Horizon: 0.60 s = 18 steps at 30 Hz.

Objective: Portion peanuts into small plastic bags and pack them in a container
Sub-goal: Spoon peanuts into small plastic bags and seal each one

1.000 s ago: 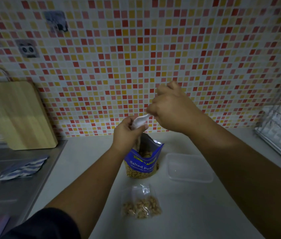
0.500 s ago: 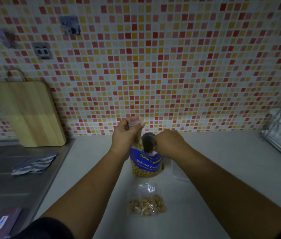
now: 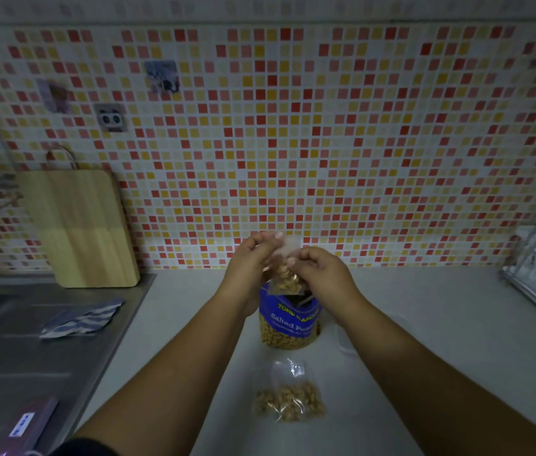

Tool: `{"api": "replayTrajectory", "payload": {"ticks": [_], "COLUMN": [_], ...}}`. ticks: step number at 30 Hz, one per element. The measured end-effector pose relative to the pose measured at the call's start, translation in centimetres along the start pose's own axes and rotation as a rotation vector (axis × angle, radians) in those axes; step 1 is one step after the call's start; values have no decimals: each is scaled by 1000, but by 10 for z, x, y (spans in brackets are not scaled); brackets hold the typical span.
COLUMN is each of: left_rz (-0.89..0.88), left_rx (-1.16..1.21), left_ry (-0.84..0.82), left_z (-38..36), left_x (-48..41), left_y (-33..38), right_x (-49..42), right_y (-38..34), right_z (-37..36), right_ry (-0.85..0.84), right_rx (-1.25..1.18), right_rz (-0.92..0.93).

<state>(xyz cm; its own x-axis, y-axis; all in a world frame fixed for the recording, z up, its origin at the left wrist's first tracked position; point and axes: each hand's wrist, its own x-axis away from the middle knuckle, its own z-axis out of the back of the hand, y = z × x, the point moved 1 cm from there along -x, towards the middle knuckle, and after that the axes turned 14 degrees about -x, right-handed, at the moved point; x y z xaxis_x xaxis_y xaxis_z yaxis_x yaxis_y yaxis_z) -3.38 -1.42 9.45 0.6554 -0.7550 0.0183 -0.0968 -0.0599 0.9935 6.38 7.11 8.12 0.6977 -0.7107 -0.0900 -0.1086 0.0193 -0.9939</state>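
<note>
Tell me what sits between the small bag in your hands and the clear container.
Only the right forearm, which crosses over the container and hides most of it. The left hand and right hand pinch the small bag above the peanut packet, beside it. Nothing else visible intervenes.

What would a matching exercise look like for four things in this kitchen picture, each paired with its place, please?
Things:
1. peanut packet
2. filled bag
3. cutting board
4. striped cloth

Places:
A. on the steel sink top
B. standing against the tiled wall
C. upright on the counter, under the small bag pinched by the left hand and right hand
D. lying flat on the counter, nearest the person

Pairs: 1-C, 2-D, 3-B, 4-A.
</note>
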Motion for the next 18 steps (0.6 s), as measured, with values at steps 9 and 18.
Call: {"api": "replayTrajectory", "payload": {"ticks": [9,18], "left_rz": [-70,-123], "left_rx": [-63,-135], "left_ry": [35,74], "left_z": [4,1], "left_x": [8,21], "left_y": [6,4], "right_x": [9,15], "right_y": [-19,-21], "right_z": [8,10], "right_ry": [53,154], "right_rx": [-176,-40], "right_rz": [23,149]}}
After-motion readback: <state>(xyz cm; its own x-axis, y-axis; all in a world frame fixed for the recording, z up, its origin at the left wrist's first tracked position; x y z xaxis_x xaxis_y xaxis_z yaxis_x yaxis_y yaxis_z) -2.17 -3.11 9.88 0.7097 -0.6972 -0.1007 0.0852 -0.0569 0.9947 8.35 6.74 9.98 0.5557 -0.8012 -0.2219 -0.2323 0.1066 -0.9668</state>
